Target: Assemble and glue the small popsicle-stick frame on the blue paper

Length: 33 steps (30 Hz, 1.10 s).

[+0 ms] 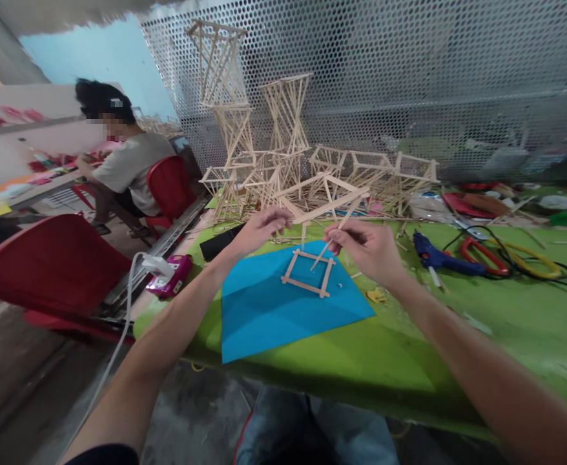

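Observation:
A square frame of wooden sticks (307, 286) lies flat on a blue sheet (259, 323). My right hand (365, 248) pinches a thin wooden stick (349, 216), whose lower end points down over the inside of the square. Left of it, my left hand (264, 229) is above the sheet's far edge with its fingers apart and nothing visible in them. Just beyond both hands, a framework of light sticks (325, 206) stands in front of a pile of sticks.
Tall stick towers (286, 116) rise at the back before a perforated metal panel (385, 77). On the green table (458, 336), a blue glue gun (438, 255) and cables lie right; a pink power strip (170, 276) is left. A seated person (135, 161) is further left.

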{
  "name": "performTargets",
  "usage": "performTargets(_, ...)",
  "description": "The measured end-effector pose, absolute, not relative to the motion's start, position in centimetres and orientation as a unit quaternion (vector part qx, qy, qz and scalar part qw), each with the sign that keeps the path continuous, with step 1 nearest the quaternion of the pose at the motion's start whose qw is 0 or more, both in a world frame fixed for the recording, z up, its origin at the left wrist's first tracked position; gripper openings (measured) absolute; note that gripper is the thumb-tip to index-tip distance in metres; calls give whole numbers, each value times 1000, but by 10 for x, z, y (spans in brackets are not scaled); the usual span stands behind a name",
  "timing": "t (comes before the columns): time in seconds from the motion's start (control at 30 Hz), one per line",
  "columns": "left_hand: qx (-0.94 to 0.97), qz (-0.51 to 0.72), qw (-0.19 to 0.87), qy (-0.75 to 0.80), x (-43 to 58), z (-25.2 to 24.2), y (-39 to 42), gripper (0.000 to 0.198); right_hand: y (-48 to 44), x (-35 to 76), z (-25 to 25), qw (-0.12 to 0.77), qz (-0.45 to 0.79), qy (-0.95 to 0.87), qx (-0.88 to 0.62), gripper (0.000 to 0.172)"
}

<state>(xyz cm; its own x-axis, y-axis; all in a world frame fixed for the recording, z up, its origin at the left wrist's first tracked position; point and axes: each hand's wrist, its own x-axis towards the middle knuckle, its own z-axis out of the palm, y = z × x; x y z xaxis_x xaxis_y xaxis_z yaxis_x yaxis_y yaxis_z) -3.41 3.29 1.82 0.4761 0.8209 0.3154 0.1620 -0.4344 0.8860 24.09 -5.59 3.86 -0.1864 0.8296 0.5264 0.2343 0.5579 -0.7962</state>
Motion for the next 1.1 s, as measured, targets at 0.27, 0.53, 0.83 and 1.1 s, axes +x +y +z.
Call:
performTargets(0.27,898,189,282,279,-30,25,20,43,-53,236,31,511,351,-692,-369,27)
performTargets(0.53,903,217,241,282,-17,0,26,36,-58,232,25,518,374,-692,-337,23)
performTargets(0.83,909,226,243,252,-25,-8,38,28,-60,235,23,434,368,-755,-326,21)
performTargets(1.1,899,198,245,305,-36,8,30,29,-57,236,21,412,363,-772,-321,21)
